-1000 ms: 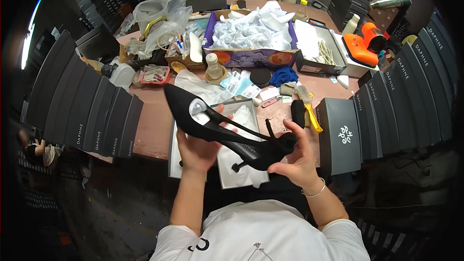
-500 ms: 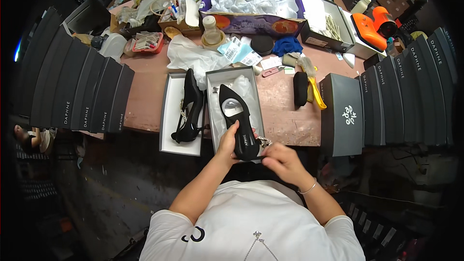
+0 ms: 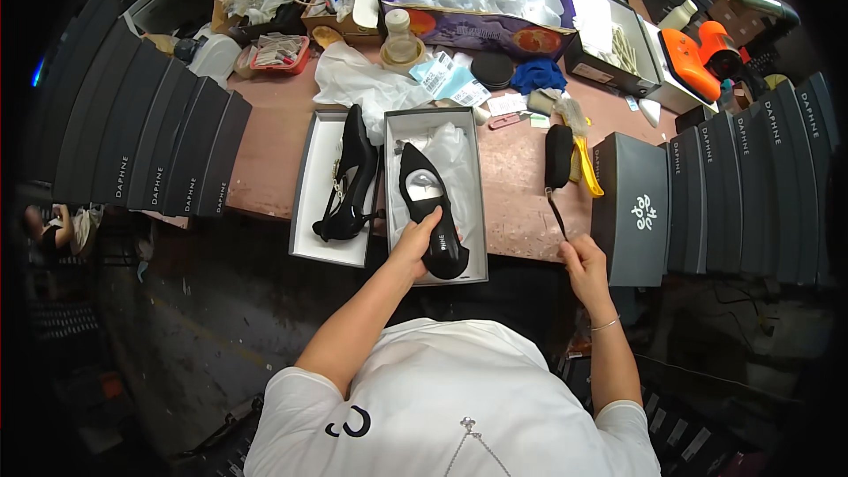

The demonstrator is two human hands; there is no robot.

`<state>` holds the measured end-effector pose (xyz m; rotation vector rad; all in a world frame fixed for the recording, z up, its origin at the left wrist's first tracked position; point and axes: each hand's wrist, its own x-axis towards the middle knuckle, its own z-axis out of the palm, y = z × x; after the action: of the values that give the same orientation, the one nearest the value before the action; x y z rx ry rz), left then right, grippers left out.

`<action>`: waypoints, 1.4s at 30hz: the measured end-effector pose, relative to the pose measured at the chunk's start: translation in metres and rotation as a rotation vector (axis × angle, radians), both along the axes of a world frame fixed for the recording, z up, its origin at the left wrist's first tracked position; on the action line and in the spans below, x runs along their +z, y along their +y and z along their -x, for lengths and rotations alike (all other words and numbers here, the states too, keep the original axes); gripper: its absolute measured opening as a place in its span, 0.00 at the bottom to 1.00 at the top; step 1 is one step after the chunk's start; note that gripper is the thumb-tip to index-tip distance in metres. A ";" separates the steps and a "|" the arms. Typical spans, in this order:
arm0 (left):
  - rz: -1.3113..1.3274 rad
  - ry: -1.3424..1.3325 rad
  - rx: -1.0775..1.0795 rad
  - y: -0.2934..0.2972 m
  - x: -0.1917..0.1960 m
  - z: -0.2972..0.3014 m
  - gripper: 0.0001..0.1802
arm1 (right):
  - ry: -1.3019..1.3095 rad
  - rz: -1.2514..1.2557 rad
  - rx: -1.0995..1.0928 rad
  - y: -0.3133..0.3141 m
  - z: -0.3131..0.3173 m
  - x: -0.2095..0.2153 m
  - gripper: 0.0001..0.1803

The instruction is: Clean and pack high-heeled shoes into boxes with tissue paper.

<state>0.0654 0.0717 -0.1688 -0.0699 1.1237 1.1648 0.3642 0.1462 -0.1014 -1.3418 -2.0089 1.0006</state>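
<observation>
from here i see the left hand (image 3: 412,246) gripping a black shoe (image 3: 447,252) over the paper-lined box (image 3: 480,212) at the table's (image 3: 521,228) near edge, the shoe pointing to the far edge and a bit left, while the right hand (image 3: 585,263), well apart, pinches a thin black strip (image 3: 556,212).

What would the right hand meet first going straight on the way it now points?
Past the thin dark strip pinched in it, the right hand would probably meet the oblong black block, though depth is unclear.
</observation>
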 end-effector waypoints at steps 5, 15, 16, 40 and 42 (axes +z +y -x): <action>-0.158 0.586 0.341 -0.040 0.019 -0.028 0.27 | 0.084 -0.065 0.059 -0.018 0.039 0.046 0.10; -0.613 0.531 0.045 -0.060 0.126 -0.043 0.24 | 0.087 -0.642 0.354 -0.051 0.123 0.076 0.17; -0.600 0.610 0.046 -0.061 0.129 -0.036 0.24 | 0.087 -0.663 0.374 -0.051 0.128 0.076 0.17; -0.697 1.339 -0.530 -0.077 0.124 0.014 0.09 | 0.144 0.151 0.572 -0.029 0.090 0.019 0.18; -0.669 1.357 -0.625 -0.070 0.115 0.006 0.08 | 0.206 0.253 0.509 -0.027 0.102 0.009 0.16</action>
<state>0.0593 0.0022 -0.0539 1.6793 1.6123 0.8735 0.2618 0.1192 -0.0922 -0.8017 -2.1596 1.5937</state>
